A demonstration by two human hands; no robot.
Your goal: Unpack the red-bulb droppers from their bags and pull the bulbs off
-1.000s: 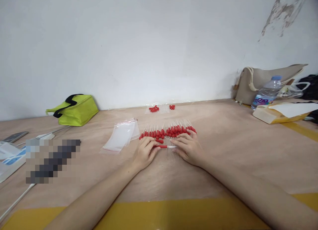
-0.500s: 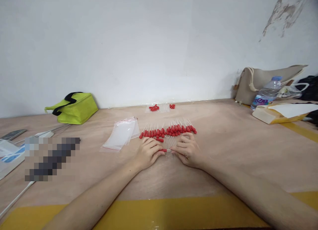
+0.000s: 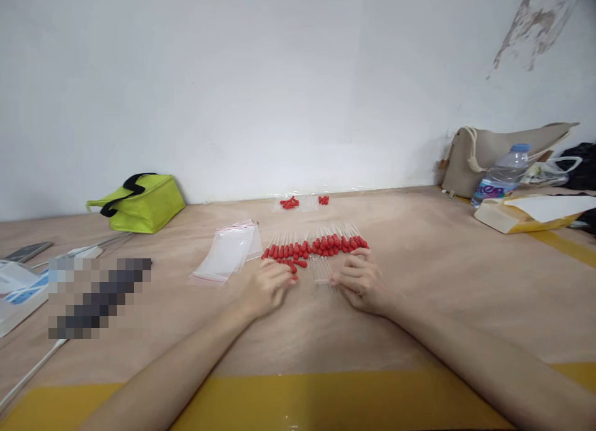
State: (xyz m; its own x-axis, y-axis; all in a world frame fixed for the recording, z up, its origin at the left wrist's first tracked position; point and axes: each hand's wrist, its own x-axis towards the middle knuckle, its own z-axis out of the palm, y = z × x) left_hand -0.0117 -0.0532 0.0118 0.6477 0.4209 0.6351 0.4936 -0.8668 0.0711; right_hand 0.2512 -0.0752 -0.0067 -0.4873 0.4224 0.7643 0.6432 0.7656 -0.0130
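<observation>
My left hand is closed, with the tip of a red rubber bulb showing at its thumb and fingertips. To its right, the fingers of my right hand pinch the end of a thin clear glass dropper tube that lies crosswise. Several bare tubes are laid side by side between my hands. A few loose red bulbs rest just beyond my left fingers. Behind them stretches a row of assembled droppers, bulbs toward me and glass ends toward the wall.
Clear zip bags lie left of the droppers. Near the wall is a clear bag with more red bulbs. A lime-green bag stands left; a water bottle and beige bag stand right. A power strip lies far left.
My hands have moved apart, the left one leftward and the right one slightly rightward. The red bulb and the glass tube, end to end before, are now separated.
</observation>
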